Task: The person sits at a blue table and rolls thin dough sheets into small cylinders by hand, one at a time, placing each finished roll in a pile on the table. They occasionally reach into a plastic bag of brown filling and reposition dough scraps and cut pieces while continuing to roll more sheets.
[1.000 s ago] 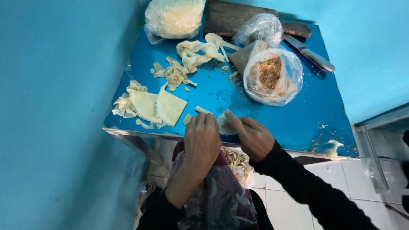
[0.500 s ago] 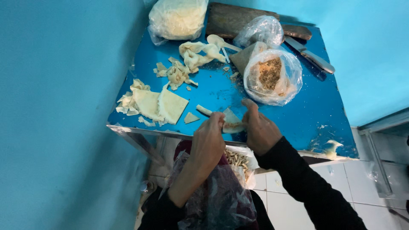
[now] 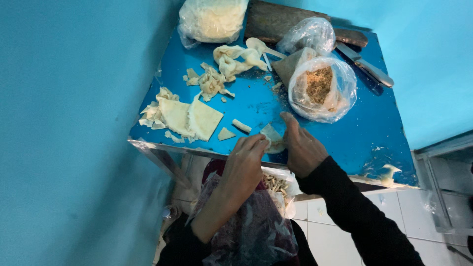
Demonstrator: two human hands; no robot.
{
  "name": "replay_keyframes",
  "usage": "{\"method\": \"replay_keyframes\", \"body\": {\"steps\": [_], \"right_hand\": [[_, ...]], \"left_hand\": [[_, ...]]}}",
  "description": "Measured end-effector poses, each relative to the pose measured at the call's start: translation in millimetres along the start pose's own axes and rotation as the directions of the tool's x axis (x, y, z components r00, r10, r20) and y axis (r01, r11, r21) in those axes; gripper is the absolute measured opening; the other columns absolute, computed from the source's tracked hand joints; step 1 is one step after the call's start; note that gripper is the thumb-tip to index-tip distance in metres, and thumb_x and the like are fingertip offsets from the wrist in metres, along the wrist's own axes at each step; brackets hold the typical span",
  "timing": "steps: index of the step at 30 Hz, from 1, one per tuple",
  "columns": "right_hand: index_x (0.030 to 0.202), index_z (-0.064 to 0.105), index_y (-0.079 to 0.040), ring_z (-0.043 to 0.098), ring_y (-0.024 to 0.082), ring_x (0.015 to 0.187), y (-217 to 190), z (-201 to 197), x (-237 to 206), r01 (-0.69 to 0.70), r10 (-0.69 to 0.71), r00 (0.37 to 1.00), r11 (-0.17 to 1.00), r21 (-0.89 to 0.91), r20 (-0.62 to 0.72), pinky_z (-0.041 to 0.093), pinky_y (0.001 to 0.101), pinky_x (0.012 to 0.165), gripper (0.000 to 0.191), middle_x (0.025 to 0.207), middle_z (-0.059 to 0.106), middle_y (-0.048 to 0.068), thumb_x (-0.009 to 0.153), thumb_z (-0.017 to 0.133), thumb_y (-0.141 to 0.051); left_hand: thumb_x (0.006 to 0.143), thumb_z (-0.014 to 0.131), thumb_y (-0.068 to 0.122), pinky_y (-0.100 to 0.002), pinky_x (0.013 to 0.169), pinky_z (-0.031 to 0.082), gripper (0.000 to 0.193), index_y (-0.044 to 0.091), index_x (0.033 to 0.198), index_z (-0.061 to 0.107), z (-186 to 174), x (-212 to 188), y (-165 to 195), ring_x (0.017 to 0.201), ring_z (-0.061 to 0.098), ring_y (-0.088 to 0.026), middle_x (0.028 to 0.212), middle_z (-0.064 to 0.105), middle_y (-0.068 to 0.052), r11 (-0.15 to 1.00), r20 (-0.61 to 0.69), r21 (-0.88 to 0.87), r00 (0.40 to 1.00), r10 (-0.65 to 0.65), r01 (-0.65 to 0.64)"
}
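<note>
Both hands work at the near edge of the blue table [image 3: 315, 123]; the left hand [image 3: 245, 165] pinches a pale dough piece [image 3: 272, 135] with its fingertips; the right hand [image 3: 301, 148] lies on the same piece, fingers closed over its right side; a stack of dough sheets [image 3: 189, 117] sits to the left; a bag of brown filling [image 3: 321, 88] stands farther off, to the right.

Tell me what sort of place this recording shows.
Probably a small food-prep corner: a blue table against blue walls, thin dough sheets, a bag of crumbly filling, and a knife.
</note>
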State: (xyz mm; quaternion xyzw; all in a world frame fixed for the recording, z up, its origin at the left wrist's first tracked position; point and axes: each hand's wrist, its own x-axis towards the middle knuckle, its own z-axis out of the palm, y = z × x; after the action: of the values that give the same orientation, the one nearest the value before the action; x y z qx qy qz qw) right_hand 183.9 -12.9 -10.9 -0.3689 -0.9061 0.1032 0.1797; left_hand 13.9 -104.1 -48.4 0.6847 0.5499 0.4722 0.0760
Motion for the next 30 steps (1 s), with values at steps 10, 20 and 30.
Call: {"method": "replay_keyframes", "body": {"steps": [10,20,30], "right_hand": [[0.149,0.030,-0.002,0.072,0.036,0.105,-20,-6,4,0.002,-0.004,1.000,0.986,0.166,0.011,0.059,0.0421,0.085,0.069,0.114,0.070,0.022,0.087,0.056,0.013],[0.152,0.034,-0.009,0.074,0.033,0.098,-11,-2,11,0.080,-0.086,0.996,0.987,0.142,0.038,0.057,0.0442,0.080,0.077,0.106,0.078,0.013,0.085,0.072,0.001],[0.143,0.043,-0.009,0.075,0.030,0.093,1,6,22,0.061,-0.060,0.998,0.958,0.281,-0.012,0.059,0.0400,0.074,0.061,0.098,0.075,0.012,0.087,0.062,0.006]], "left_hand": [[0.081,0.066,0.001,-0.041,0.088,0.053,0.026,0.000,0.107,0.066,4,0,-21,0.102,0.062,-0.031,0.108,0.066,-0.013,0.950,0.058,0.237,0.979,0.194,-0.202],[0.091,0.066,0.004,-0.044,0.079,0.051,0.007,0.003,0.097,0.063,11,21,-33,0.088,0.062,-0.031,0.083,0.062,-0.013,0.965,0.054,0.219,0.989,0.134,-0.143],[0.081,0.065,0.006,-0.039,0.078,0.052,0.016,0.002,0.097,0.063,10,23,-15,0.093,0.062,-0.029,0.091,0.063,-0.013,0.875,0.087,0.436,0.977,0.194,-0.213]]}}
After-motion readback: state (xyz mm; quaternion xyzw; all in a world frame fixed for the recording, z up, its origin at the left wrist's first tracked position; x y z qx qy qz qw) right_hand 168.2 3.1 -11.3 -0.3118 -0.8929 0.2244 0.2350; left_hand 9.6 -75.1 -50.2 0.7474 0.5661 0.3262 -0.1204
